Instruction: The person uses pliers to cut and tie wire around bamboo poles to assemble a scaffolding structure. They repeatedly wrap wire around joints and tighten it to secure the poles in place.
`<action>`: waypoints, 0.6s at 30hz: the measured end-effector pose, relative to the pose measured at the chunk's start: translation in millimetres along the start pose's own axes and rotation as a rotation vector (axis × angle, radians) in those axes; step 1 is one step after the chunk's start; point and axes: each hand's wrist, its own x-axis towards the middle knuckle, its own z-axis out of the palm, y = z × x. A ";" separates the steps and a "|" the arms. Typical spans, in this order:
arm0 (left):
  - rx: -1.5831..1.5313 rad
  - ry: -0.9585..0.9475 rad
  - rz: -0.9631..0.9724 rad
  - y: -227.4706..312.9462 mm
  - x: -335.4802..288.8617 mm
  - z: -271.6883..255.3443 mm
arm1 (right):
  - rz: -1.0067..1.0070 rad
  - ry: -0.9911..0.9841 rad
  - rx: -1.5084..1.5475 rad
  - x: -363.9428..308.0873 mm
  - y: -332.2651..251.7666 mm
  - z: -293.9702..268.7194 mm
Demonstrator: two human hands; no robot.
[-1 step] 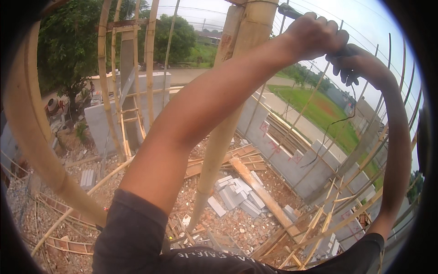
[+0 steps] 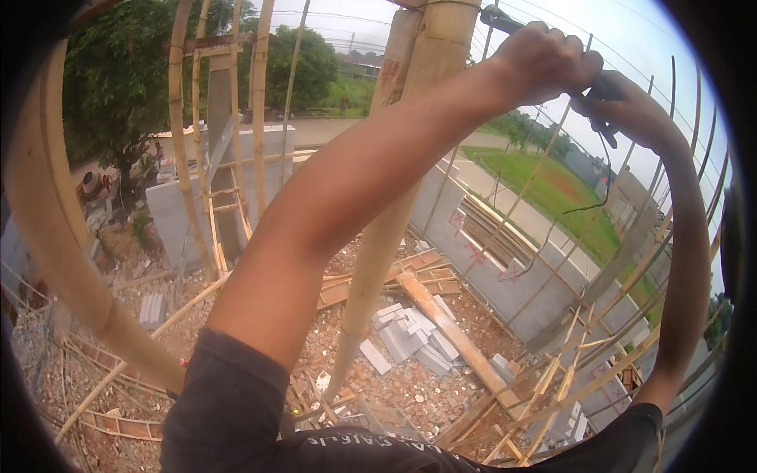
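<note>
Both my arms reach up to the upper right. My left hand (image 2: 548, 63) is closed in a fist round a dark bar-like tool (image 2: 499, 19), whose end sticks out on its left; its exact kind cannot be made out. Touching or nearly touching it, my right hand (image 2: 627, 110) has its dark fingers curled. A thin dark wire (image 2: 585, 209) hangs below the right hand, curving down in front of the grey wall; its upper end seems to be within those fingers. What lies between the two hands is hidden.
A thick bamboo pole (image 2: 430, 79) rises behind my left forearm, and another bamboo pole (image 2: 102, 292) curves along the left. Thin upright rods (image 2: 674, 94) stand at the right. Below are grey blocks (image 2: 414, 335), a wooden plank (image 2: 457, 339), rubble and a grey block wall (image 2: 544, 276).
My right hand's fingers have shifted and curled in closer. The hanging wire has swung a little to the left. My left hand stays almost where it was.
</note>
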 end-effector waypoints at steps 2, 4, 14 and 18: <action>-0.061 -0.228 -0.030 5.6 12.0 -11.7 | -0.187 0.435 -0.433 -19.3 3.8 20.9; -0.124 -0.264 -0.058 0.4 17.3 -17.0 | -0.215 0.673 -0.703 -30.5 -3.9 41.5; -0.150 -0.511 -0.031 -12.2 22.1 -8.8 | 0.044 0.279 -0.368 17.2 4.3 22.4; -0.169 -0.520 0.008 -11.3 21.9 -20.9 | -0.008 0.052 0.315 7.8 2.2 5.8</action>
